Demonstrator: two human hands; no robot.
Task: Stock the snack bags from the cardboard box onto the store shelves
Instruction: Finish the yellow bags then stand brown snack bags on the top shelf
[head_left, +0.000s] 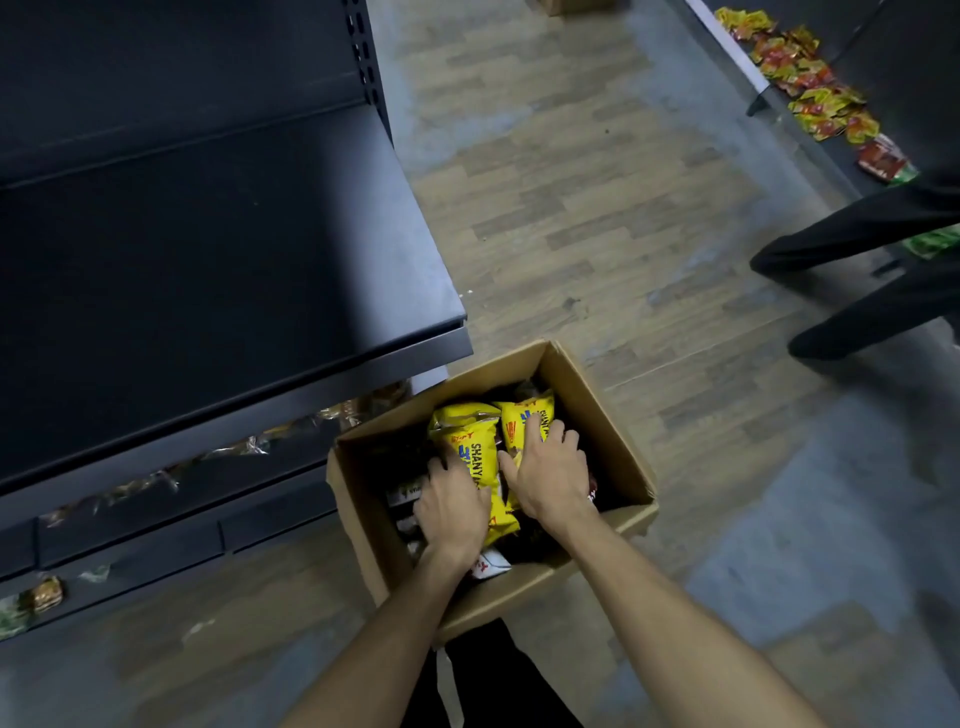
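Observation:
An open cardboard box (613, 415) sits on the floor below me, holding snack bags. Two yellow bags lie on top: the left yellow bag (470, 441) and the right yellow bag (522, 415). My left hand (452, 512) is curled around the near left side of the left yellow bag. Over the right yellow bag lies my right hand (550, 475), fingers spread and pressing its top. Darker and white packets show deeper in the box, partly hidden by my arms. The dark shelf (218, 270) stands bare at left.
Lower shelves (156, 499) at left carry a few clear-wrapped packets. Another person's dark trouser legs (857, 280) stand at the right. Yellow and red packets (815, 88) line a low shelf at the far right. Wood-pattern floor (597, 197) runs between the units.

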